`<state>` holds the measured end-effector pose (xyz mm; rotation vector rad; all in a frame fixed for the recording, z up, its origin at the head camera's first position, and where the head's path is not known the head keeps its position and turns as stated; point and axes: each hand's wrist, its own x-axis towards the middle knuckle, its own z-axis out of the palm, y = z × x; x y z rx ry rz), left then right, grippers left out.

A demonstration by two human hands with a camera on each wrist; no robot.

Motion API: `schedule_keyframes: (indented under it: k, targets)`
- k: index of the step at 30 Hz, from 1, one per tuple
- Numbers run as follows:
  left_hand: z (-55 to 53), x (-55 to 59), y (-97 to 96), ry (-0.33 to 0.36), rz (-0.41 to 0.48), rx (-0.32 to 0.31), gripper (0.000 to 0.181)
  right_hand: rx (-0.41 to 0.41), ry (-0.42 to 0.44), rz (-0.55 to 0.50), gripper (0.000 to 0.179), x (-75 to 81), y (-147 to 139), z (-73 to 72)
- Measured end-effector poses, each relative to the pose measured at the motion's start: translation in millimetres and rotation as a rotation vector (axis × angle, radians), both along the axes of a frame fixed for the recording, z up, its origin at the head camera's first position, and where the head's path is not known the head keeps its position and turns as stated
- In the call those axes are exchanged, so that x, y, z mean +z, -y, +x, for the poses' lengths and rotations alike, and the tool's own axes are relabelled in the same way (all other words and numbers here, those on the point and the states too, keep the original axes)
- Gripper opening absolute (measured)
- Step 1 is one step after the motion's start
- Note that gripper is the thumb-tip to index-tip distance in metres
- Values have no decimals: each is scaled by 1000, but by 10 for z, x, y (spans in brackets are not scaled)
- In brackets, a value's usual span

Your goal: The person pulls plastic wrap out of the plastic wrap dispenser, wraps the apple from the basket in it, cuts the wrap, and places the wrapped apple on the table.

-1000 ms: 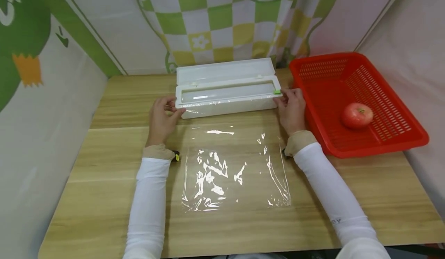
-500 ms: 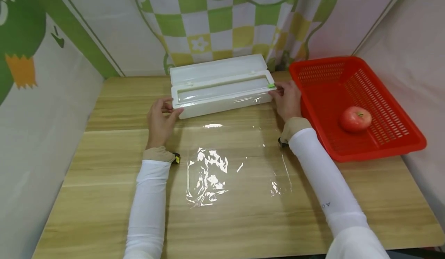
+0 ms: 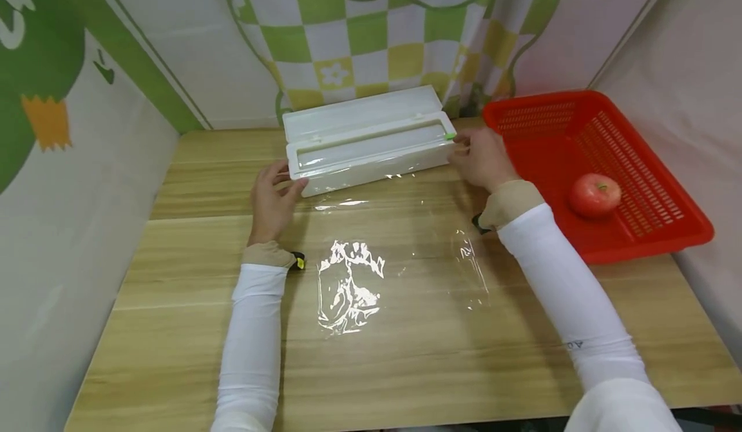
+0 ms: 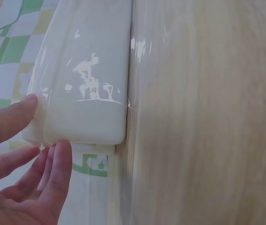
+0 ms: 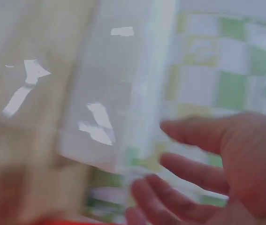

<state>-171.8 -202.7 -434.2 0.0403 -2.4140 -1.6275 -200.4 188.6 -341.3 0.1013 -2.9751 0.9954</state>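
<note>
A white cling film dispenser [image 3: 377, 169] stands at the back of the table with its lid [image 3: 362, 110] raised. The green slide cutter [image 3: 449, 136] is at its right end. Clear cling film [image 3: 350, 290] runs from the front of the box over the table toward me. My left hand [image 3: 274, 205] holds the left end, thumb on the front top edge and fingertips against the end face, as the left wrist view shows. My right hand [image 3: 485, 159] is beside the right end; in the right wrist view its loosely bent fingers [image 5: 193, 173] are spread, with nothing between them.
A red plastic basket [image 3: 551, 252] with an apple [image 3: 594, 196] in it stands right of the right hand. A checked cloth [image 3: 371, 39] hangs close behind the dispenser, and pale walls border the wooden table [image 3: 174, 329].
The dispenser's right end has swung back, away from me, and the box has shifted slightly left. My right hand has gone from gripping that end to loosened fingers. The film has been drawn back slightly.
</note>
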Motion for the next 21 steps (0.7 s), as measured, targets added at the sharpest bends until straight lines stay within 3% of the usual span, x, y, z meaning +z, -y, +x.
schedule_keyframes:
  k: [5,10,15,21]
  targets:
    - [-5,2,2,11,21,-1,54,76,160,167,53,528,-214,164]
    - [4,-15,-15,24,26,12,54,105,226,353,60,811,-703,179]
    - [17,19,-40,20,25,21,53,100,314,413,68,857,-1236,177]
    - [28,85,-75,29,24,15,54,91,412,442,76,737,-1588,147]
